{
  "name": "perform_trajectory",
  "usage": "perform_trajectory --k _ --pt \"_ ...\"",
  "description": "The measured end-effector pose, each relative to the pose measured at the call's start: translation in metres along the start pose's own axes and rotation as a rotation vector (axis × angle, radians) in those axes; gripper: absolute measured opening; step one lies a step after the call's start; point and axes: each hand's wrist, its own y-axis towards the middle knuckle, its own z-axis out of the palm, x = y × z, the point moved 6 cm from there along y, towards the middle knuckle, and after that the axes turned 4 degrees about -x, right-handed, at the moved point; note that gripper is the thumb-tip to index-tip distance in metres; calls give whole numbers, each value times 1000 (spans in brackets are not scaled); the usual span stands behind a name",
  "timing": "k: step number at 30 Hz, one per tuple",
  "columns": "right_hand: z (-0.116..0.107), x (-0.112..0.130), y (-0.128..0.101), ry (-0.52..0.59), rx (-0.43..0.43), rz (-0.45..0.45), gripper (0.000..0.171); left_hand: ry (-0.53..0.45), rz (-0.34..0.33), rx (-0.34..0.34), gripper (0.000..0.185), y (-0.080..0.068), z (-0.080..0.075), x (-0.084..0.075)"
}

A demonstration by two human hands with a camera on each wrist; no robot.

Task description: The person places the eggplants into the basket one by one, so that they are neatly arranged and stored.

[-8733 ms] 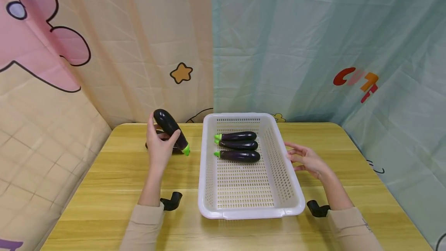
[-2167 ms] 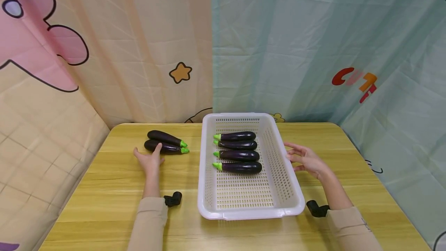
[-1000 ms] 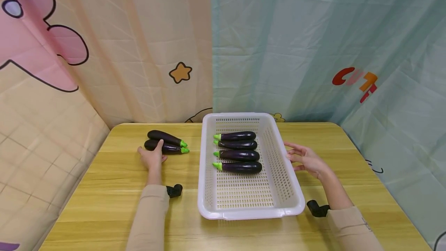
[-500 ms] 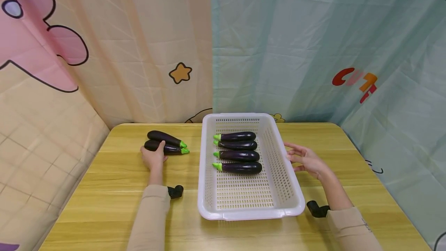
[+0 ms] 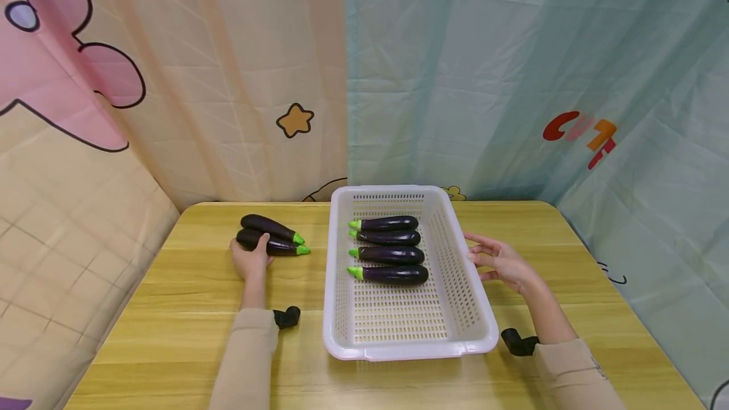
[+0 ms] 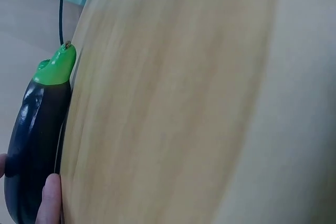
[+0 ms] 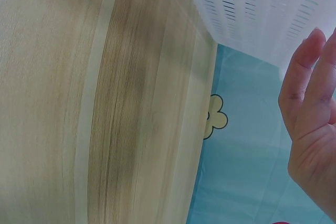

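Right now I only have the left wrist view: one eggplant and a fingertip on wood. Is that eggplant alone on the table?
Observer: No, a second eggplant lies just behind the near eggplant.
Operator: What is the left hand doing?
Observer: The left hand grips the near eggplant's dark end.
Operator: And the right hand?
Observer: The right hand rests open against the white basket, which holds four eggplants.

Looks like a staged recording corner rather than a lived-in room: printed cartoon curtains [image 5: 171,81] hung close as backdrops on all sides of a small wooden table [image 5: 188,334], with only a white plastic basket [image 5: 475,309] and toy-like eggplants [image 5: 393,274] set out.
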Motion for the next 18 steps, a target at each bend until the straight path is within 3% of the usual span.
perform_trajectory --k 8,18 --pt "0 0 -1 0 -4 -3 62 -49 28 -21 81 -4 -2 2" --pt "0 1 -1 7 -4 -2 62 -143 10 -38 83 -9 -4 7"
